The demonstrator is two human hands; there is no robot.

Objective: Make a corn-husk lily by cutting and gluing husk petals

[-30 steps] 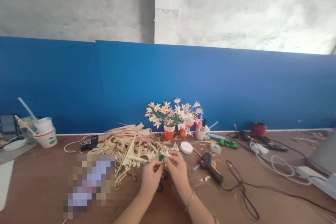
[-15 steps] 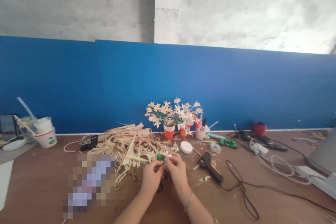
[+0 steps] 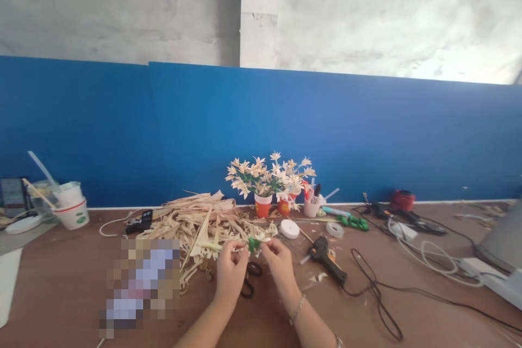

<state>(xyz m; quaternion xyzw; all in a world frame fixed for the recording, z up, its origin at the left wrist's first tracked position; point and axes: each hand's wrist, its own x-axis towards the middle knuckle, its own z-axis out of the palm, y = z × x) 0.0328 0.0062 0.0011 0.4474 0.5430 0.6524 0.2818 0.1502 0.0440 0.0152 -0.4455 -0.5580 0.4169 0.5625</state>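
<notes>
My left hand point(image 3: 231, 267) and my right hand point(image 3: 279, 265) are raised over the table at the centre, fingers pinched. Between their fingertips is a small green piece point(image 3: 253, 244), which both hands seem to hold from opposite sides. A pale bit shows by the right fingertips. Black-handled scissors point(image 3: 248, 285) lie below, between the wrists, their blades hidden. Behind the hands spreads a heap of dry, straw-coloured strips point(image 3: 204, 220). Pale flowers point(image 3: 256, 168) stand in a red and white cup point(image 3: 262, 206) at the back.
A black glue gun point(image 3: 326, 261) lies right of my hands, its cable looping rightward. Near it are a white roll point(image 3: 289, 229), a clear tape roll point(image 3: 335, 229) and green material point(image 3: 354, 222). Cups point(image 3: 73, 212) stand far left; a power strip point(image 3: 495, 283) lies right.
My hands have moved slightly apart, with the green piece now more visible between them. More of the scissors' handles shows below.
</notes>
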